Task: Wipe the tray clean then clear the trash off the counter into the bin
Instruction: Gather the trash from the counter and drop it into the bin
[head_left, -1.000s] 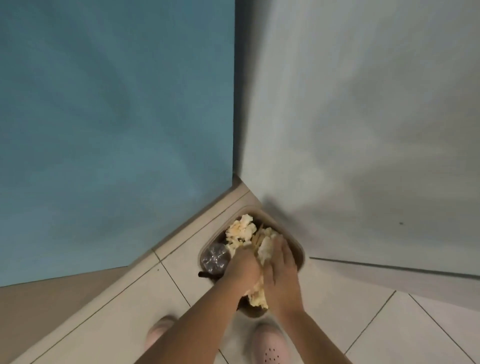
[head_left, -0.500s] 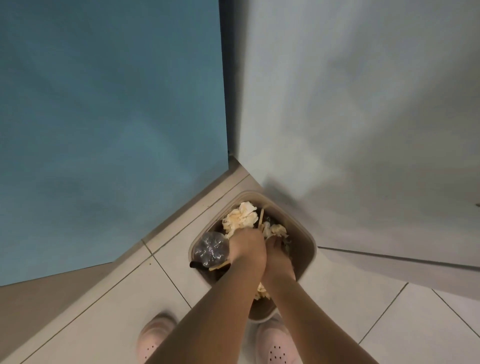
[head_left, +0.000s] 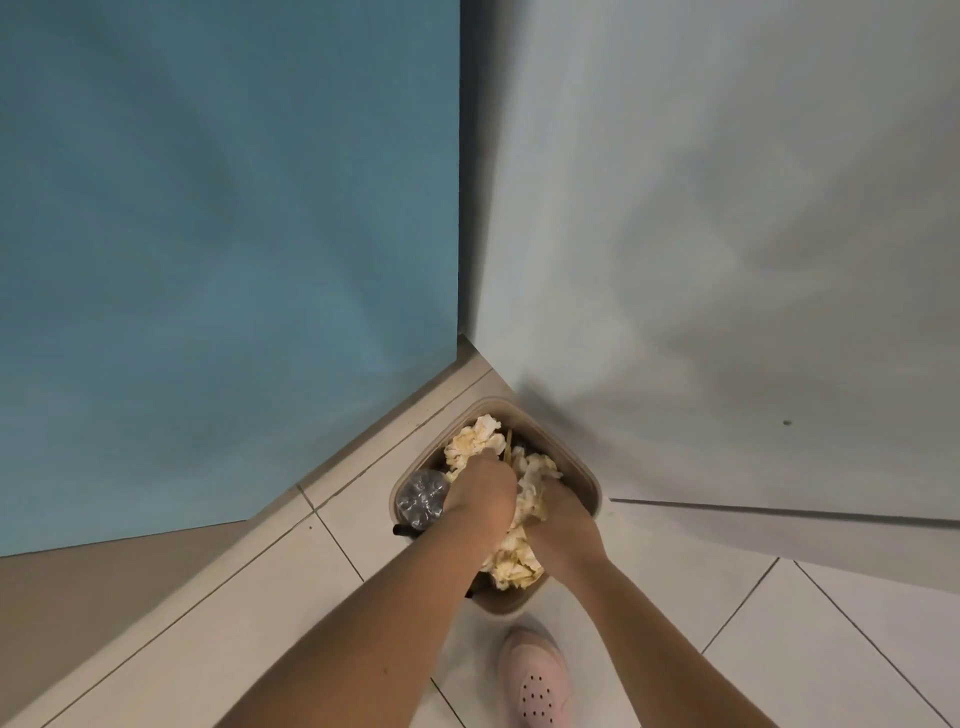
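Gripping trash (head_left: 511, 564) btwn hands (head_left: 480, 496) (head_left: 563, 514), in bin (head_left: 506, 605)

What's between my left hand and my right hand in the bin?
A wad of crumpled paper, stained yellow, fills the gap between the left hand and the right hand inside the bin; both hands touch it. The head view shows this.

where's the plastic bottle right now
In the head view, the plastic bottle lies at the bin's left edge, just left of the left hand.

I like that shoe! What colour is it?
Pale pink shoe with little holes on top; the head view shows it.
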